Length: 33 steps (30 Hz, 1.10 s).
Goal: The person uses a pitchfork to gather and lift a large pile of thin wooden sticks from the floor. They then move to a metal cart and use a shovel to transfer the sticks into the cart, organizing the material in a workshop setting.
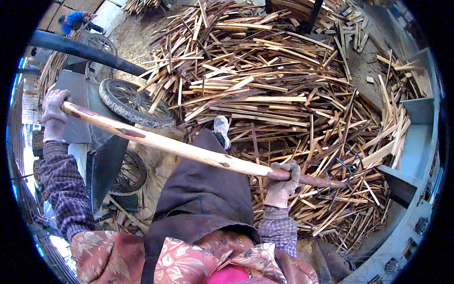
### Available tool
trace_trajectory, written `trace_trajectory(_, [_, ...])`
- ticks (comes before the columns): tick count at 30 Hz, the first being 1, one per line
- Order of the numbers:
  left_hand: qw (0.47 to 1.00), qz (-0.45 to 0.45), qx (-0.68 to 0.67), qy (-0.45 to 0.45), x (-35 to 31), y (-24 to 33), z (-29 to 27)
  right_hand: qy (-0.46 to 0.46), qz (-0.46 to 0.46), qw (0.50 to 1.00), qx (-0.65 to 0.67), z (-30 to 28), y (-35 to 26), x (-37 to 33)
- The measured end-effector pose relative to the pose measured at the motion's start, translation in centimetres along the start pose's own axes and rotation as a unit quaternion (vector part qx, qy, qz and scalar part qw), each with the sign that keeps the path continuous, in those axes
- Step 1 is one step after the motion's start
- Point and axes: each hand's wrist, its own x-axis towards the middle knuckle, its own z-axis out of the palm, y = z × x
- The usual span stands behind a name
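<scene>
A pitchfork (175, 146) with a thick, pale wooden handle lies across my front, sloping down from left to right. My left hand (55, 111), in a light work glove, is wrapped round the handle's upper left end. Farther along, my right hand (283, 183), also gloved, grips the darker reddish-brown section near the head. Thin dark curved tines (350, 163) show past the right end, over the wood scraps, and are hard to make out against them. Loose wood strips (265, 102) form a large heap ahead of me and to my right.
A cart with a spoked wheel (135, 102) and dark metal panels stands at my left, below a dark bar (90, 51). A blue-grey metal frame (421, 142) curves along the right. Another person (75, 21) in blue is at the far left. My shoe (221, 130) is beside the heap.
</scene>
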Motion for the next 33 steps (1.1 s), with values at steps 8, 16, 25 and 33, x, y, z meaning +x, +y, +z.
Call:
trace_trajectory(8, [1.000,-0.006,-0.010,0.010,-2.2,-0.4,1.2,-0.001,0.008,1.000,-0.011,-0.1,0.5,-0.8])
trace_trajectory(16, [1.000,-0.025,0.006,0.004,-4.2,-0.8,0.4,-0.021,0.036,0.999,0.009,0.3,0.6,-2.2])
trace_trajectory(25, [0.999,-0.050,-0.020,-0.001,-3.3,0.3,1.3,0.021,0.060,0.996,0.059,-0.9,0.8,-1.0])
trace_trajectory(33, [0.996,0.010,-0.056,0.071,0.5,1.9,3.9,0.012,0.027,0.999,0.024,-0.1,1.0,0.3])
